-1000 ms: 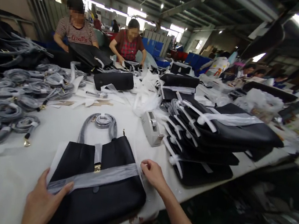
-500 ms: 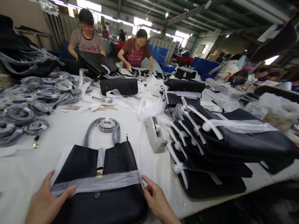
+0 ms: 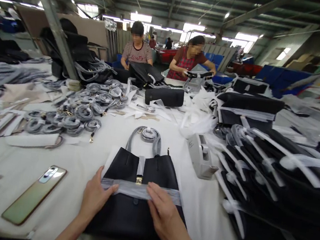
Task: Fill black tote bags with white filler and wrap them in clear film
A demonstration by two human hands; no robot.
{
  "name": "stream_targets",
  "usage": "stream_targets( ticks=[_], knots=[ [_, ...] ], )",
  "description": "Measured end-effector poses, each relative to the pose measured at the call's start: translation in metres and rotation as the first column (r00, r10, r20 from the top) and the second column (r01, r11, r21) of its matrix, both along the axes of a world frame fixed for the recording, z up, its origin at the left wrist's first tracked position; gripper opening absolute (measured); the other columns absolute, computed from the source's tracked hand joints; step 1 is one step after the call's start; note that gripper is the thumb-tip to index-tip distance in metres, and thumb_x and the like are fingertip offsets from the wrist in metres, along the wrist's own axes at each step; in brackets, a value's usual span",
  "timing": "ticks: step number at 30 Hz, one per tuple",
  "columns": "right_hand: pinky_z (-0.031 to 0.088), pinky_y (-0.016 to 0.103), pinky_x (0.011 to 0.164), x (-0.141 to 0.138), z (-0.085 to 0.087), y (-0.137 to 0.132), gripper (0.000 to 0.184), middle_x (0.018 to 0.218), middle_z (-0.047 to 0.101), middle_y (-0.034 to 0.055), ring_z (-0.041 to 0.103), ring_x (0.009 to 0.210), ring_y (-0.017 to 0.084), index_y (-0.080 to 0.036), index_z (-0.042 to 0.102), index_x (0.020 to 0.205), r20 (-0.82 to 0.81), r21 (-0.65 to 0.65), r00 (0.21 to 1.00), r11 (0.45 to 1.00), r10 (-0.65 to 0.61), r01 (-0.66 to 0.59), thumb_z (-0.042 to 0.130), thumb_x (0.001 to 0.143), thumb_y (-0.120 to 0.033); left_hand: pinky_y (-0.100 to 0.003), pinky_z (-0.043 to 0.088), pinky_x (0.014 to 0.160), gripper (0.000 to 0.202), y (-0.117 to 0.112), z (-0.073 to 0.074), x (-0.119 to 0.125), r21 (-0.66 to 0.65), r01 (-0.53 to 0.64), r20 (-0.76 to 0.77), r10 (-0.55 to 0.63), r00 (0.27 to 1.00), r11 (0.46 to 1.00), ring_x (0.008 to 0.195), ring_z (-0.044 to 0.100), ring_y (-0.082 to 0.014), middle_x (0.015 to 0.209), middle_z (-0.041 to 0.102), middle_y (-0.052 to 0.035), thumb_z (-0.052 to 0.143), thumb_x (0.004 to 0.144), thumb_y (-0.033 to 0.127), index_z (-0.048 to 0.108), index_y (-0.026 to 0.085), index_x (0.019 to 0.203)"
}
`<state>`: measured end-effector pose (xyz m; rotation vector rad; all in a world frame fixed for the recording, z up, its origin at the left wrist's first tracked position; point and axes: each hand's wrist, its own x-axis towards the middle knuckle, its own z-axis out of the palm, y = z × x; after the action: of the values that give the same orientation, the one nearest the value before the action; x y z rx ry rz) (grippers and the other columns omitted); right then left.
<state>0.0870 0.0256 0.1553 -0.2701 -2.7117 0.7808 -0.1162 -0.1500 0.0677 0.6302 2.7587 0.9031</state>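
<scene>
A black handbag (image 3: 134, 219) lies flat on the table before me, its wrapped handle pointing away. Across its front runs a translucent wrapping strip (image 3: 129, 189), just below a small gold clasp (image 3: 139, 180). My left hand (image 3: 94, 198) grips the bag's left edge, thumb on the strip and fingers along the side. My right hand (image 3: 164, 214) rests on the bag's front, its fingers stretched over the strip. A coiled, wrapped strap (image 3: 148, 134) lies within the handle's loop. Thin white sheeting shows under the bag's edges.
A grey tape dispenser (image 3: 200, 157) stands right of the bag, beside a stack of black bags (image 3: 279, 200). A phone (image 3: 34, 195) lies at left. Several coiled straps (image 3: 83, 112) are heaped behind it. Two co-workers (image 3: 138, 47) work across the table; a metal post (image 3: 51, 17) rises at left.
My right hand has moved from the bag's right edge onto the strip at its front. My left hand stays at the left edge. The view has swung left, showing the whole phone.
</scene>
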Motion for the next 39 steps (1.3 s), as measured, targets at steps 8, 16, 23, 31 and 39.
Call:
stream_targets(
  ticks=[8, 16, 23, 31, 39],
  knots=[
    [0.020, 0.052, 0.116, -0.062, -0.038, -0.033, 0.062, 0.152, 0.032, 0.0056, 0.025, 0.141, 0.025, -0.024, 0.025, 0.147, 0.294, 0.019, 0.914, 0.954, 0.279, -0.298, 0.041, 0.094, -0.050, -0.047, 0.044, 0.097, 0.086, -0.001, 0.000, 0.001, 0.060, 0.027, -0.065, -0.023, 0.998, 0.998, 0.119, 0.053, -0.0354, 0.130, 0.055, -0.0192, 0.059, 0.075, 0.057, 0.031, 0.011, 0.142],
    [0.012, 0.049, 0.118, -0.058, -0.046, -0.031, 0.065, 0.155, 0.023, 0.0017, 0.018, 0.143, 0.022, -0.027, 0.014, 0.149, 0.341, 0.050, 0.896, 0.946, 0.286, -0.321, 0.037, 0.094, -0.053, -0.046, 0.044, 0.097, 0.085, -0.002, -0.002, 0.001, 0.092, 0.032, -0.075, -0.025, 0.997, 0.995, 0.117, 0.053, -0.0344, 0.131, 0.054, -0.0181, 0.060, 0.075, 0.056, 0.032, 0.012, 0.142],
    [0.012, 0.048, 0.117, -0.061, -0.045, -0.030, 0.067, 0.155, 0.023, 0.0021, 0.019, 0.143, 0.023, -0.027, 0.014, 0.150, 0.359, 0.044, 0.884, 0.940, 0.300, -0.337, 0.039, 0.093, -0.053, -0.047, 0.043, 0.097, 0.080, -0.002, -0.006, 0.002, 0.098, 0.022, -0.107, -0.011, 0.994, 0.995, 0.115, 0.054, -0.0336, 0.132, 0.054, -0.0172, 0.061, 0.075, 0.050, 0.034, 0.012, 0.140],
    [0.012, 0.048, 0.117, -0.061, -0.044, -0.031, 0.068, 0.156, 0.022, 0.0009, 0.019, 0.143, 0.023, -0.029, 0.013, 0.150, 0.367, 0.037, 0.882, 0.943, 0.294, -0.330, 0.039, 0.092, -0.054, -0.044, 0.043, 0.096, 0.077, -0.003, -0.001, 0.002, 0.076, 0.039, -0.092, -0.032, 0.995, 0.996, 0.116, 0.054, -0.0323, 0.131, 0.054, -0.0162, 0.057, 0.078, 0.050, 0.031, 0.013, 0.141],
    [0.012, 0.049, 0.117, -0.061, -0.045, -0.032, 0.068, 0.156, 0.023, 0.0014, 0.018, 0.143, 0.023, -0.028, 0.015, 0.149, 0.386, 0.044, 0.878, 0.945, 0.284, -0.325, 0.039, 0.092, -0.056, -0.045, 0.041, 0.094, 0.077, -0.006, 0.006, 0.008, -0.043, 0.005, -0.043, -0.006, 0.999, 0.999, 0.115, 0.053, -0.0331, 0.120, 0.058, -0.0169, 0.057, 0.078, 0.053, 0.032, 0.013, 0.140]
  ],
)
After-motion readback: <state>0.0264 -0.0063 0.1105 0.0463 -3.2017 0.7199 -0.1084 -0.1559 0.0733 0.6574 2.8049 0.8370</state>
